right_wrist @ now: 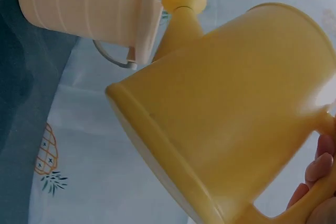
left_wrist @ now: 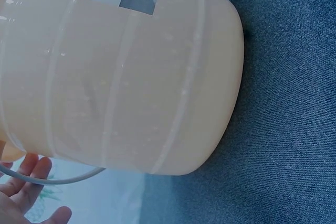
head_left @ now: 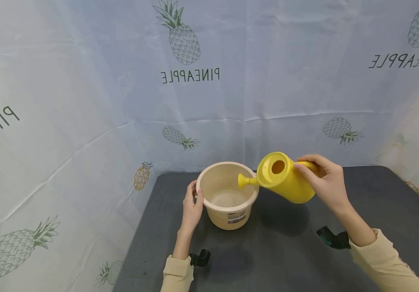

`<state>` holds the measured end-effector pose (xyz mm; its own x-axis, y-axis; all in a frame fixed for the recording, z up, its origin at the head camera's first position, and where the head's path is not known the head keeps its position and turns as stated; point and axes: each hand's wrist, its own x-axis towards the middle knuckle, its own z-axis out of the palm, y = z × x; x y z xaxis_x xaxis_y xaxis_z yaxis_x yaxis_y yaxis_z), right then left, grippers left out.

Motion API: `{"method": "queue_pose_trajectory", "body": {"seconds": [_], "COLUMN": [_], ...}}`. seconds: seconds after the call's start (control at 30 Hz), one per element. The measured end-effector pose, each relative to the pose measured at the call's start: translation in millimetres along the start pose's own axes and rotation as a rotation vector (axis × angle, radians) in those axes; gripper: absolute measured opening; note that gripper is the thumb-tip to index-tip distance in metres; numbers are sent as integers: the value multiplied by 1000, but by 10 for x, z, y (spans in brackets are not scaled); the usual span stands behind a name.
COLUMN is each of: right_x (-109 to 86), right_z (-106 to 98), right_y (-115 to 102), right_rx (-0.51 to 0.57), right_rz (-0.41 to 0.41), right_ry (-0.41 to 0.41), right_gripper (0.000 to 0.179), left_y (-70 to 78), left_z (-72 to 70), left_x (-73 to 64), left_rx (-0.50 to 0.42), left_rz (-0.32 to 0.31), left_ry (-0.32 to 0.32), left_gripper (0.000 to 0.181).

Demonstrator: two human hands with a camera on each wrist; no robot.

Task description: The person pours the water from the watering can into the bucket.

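A cream plastic bucket [head_left: 227,219] with a label on its front stands upright on the dark table. My left hand [head_left: 192,207] holds its left side at the rim, thumb toward the front. In the left wrist view, the fingers [left_wrist: 29,179] are by the bucket's thin wire handle [left_wrist: 68,181]. My right hand [head_left: 324,178] grips the handle of a yellow watering can [head_left: 289,186], raised above the table and tilted toward the bucket. Its spout's rounded head [head_left: 243,181] reaches over the bucket's right rim, pointing left. The bucket's pale inside is visible from above.
The dark grey cloth-like table top [head_left: 286,259] lies under the bucket. A white curtain [head_left: 286,89] printed with pineapples hangs behind and along the sides, close to the table's far edge. A black wrist camera [head_left: 200,258] sits by the left cuff, another [head_left: 333,238] by the right.
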<state>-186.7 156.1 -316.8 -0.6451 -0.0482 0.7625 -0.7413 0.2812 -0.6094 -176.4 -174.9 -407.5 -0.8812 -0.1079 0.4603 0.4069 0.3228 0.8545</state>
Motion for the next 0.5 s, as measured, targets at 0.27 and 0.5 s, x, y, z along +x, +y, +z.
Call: {"method": "queue_pose_trajectory", "body": {"seconds": [0.27,0.5], "right_x": [-134,-230], "right_z": [-15,-28], "right_y": [128,231], "right_rx": [3,13], "right_rz": [31,129], "right_ry": [69,157], "right_gripper": [17,17], "left_y": [-15,-10], "left_z": [10,9], "left_x": [3,0], "left_rx": [14,18], "left_rz": [3,2], "left_ry": [1,1], "left_gripper": [41,41]}}
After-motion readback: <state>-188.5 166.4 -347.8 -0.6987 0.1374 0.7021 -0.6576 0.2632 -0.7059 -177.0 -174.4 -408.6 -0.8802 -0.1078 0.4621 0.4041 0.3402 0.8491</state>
